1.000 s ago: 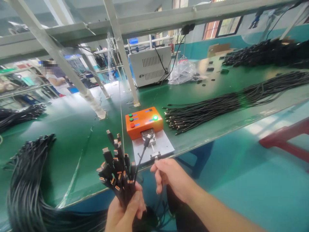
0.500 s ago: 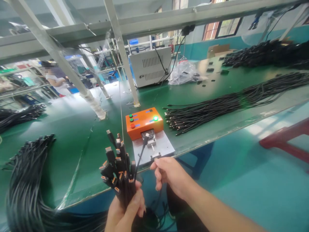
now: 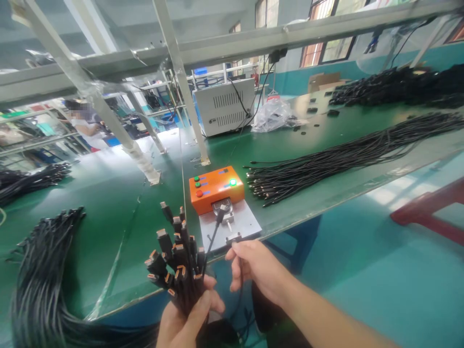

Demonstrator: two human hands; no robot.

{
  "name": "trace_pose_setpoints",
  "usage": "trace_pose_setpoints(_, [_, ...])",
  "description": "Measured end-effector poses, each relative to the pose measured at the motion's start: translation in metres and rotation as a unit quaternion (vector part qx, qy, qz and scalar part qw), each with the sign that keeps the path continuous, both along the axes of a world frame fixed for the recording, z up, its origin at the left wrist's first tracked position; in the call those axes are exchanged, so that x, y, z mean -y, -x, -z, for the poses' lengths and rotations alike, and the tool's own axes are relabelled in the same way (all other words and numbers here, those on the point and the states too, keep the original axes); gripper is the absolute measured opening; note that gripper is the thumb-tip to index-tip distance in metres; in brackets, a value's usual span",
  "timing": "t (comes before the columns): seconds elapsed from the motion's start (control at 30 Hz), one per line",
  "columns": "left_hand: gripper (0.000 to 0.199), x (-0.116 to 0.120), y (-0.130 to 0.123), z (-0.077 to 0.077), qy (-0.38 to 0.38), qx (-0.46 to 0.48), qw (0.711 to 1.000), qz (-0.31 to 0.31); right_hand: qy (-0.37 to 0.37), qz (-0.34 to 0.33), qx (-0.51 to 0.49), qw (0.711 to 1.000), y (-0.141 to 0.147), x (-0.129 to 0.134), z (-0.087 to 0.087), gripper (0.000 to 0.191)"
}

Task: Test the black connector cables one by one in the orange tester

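In the head view my left hand [image 3: 188, 314] is closed around a bunch of black USB cables [image 3: 179, 263], their plugs pointing up and several showing orange inside. One cable with a small plug [image 3: 221, 213] leans out from the bunch over the metal plate [image 3: 250, 218] of an orange test box [image 3: 213, 191]. A green light glows on the box. My right hand [image 3: 255, 266] pinches the end of a black cable [image 3: 240, 285] at the small holder [image 3: 233, 238] on the plate's front edge. The fingers hide that cable's plug.
A long bundle of black cables [image 3: 326, 169] lies right of the box, another bundle [image 3: 43, 261] at the left. Behind stand a grey metal case [image 3: 226, 106] and a clear plastic bag [image 3: 273, 116]. Slanting frame posts [image 3: 184, 87] rise from the green table [image 3: 119, 217]. A person works far left.
The view has shifted slightly, so the box and table sit a little lower. Left fingertips have spread a bit beside the bunch. My right hand stays at the holder.
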State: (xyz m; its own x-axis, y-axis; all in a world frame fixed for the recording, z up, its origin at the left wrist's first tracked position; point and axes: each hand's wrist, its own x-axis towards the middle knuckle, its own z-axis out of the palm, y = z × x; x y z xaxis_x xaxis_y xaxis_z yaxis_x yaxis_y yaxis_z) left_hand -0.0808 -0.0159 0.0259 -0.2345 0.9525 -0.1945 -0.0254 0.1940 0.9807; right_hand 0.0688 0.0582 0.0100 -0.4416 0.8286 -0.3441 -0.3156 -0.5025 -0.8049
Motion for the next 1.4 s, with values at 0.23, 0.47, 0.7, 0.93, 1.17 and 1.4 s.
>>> trace_pose_setpoints(0.23, [0.023, -0.001, -0.009, -0.007, 0.02, 0.066, 0.997, -0.036, -0.21, 0.008, 0.502, 0.839, -0.047, 0.011, -0.01, 0.042])
trace_pose_setpoints(0.47, [0.02, 0.004, -0.005, -0.003, 0.012, 0.033, 0.999, -0.032, -0.343, 0.018, 0.402, 0.849, -0.033, 0.03, -0.047, 0.031])
trace_pose_setpoints(0.7, [0.03, 0.002, -0.02, -0.013, -0.009, 0.073, 0.997, 0.002, -0.248, 0.034, 0.196, 0.948, 0.012, 0.045, -0.04, 0.013])
trace_pose_setpoints(0.93, [0.019, 0.001, -0.014, -0.011, -0.017, 0.09, 0.996, -0.012, -0.224, 0.123, 0.088, 0.963, 0.014, 0.049, -0.025, 0.011])
trace_pose_setpoints(1.17, [0.023, -0.001, -0.016, -0.007, -0.019, -0.003, 1.0, -0.012, -0.17, 0.052, 0.008, 0.984, 0.011, 0.045, -0.023, 0.01])
trace_pose_setpoints(1.4, [0.023, 0.001, -0.008, -0.01, -0.02, -0.036, 0.994, -0.098, -0.193, 0.1, 0.048, 0.975, 0.011, 0.045, -0.018, 0.011])
